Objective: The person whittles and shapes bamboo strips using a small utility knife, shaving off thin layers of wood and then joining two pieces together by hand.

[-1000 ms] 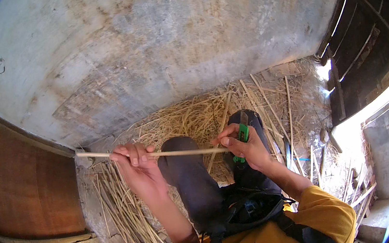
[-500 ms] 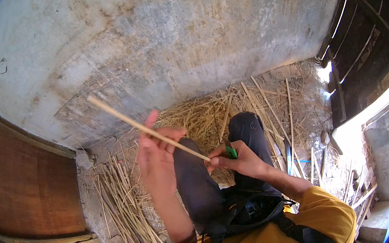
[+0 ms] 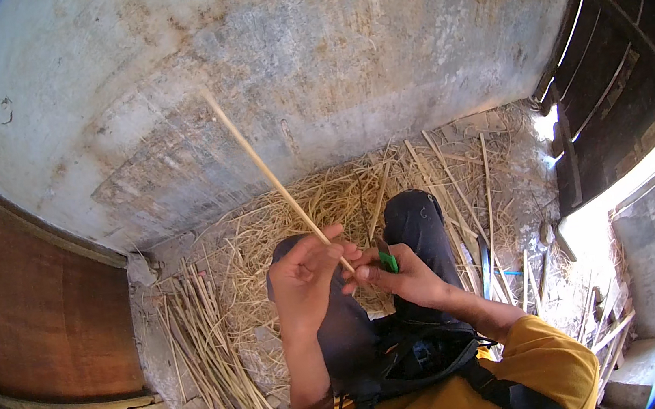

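Observation:
A long pale stick (image 3: 271, 176), seemingly bamboo, slants up and to the left in front of me. My left hand (image 3: 303, 271) is closed round it close to its lower end, fingers and thumb pinching it. Right beside that end, my right hand (image 3: 405, 272) is curled about a small knife with a green handle (image 3: 387, 259); its dark blade points upward and shows only in part. The fingertips of both hands nearly meet, and whether my right fingers touch the stick I cannot tell. Both hands are above my knees.
Pale shavings (image 3: 358, 187) cover the floor beyond my knees. A bundle of thin sticks (image 3: 212, 345) lies to the left, and several long strips (image 3: 489, 185) to the right. A stained wall (image 3: 327, 65) rises ahead. A black bag (image 3: 420, 357) sits open at my waist.
The left hand has moved right and closed on the stick's lower end. The stick has swung to a steeper angle, its far tip moving up and right. My right hand has barely moved.

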`<state>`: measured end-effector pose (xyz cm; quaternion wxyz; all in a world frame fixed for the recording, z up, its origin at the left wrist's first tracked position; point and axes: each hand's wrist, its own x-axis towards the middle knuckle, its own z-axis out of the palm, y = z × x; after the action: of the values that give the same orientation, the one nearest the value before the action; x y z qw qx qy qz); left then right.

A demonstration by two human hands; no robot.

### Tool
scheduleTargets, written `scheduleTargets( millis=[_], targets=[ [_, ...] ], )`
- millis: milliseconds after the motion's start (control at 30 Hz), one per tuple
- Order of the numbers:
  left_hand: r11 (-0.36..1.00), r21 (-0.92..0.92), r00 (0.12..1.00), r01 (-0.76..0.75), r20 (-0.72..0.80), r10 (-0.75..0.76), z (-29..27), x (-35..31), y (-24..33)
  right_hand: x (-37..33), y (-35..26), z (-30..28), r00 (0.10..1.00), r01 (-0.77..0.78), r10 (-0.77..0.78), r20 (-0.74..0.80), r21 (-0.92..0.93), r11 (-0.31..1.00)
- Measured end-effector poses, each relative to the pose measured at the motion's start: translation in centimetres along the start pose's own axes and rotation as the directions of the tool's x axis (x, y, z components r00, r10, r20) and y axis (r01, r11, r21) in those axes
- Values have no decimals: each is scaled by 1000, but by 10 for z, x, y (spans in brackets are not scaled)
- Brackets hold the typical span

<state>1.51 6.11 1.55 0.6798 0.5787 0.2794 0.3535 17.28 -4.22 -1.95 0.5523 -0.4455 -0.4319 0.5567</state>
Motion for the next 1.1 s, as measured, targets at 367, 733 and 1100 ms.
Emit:
scheduleTargets(
  millis=[367, 733, 1100],
  targets=[
    [995, 79, 998, -59, 23, 57, 9, -15, -4, 12, -32, -20, 923, 217, -251, -293, -146, 965],
    [994, 108, 994, -15, 108, 3, 23, -30, -3, 26, -48, -12, 956, 221, -215, -198, 7, 975],
    [997, -68, 999, 21, 49, -18, 24, -31, -5, 17, -53, -22, 725, 486, -689, 8, -714, 504]
  ],
)
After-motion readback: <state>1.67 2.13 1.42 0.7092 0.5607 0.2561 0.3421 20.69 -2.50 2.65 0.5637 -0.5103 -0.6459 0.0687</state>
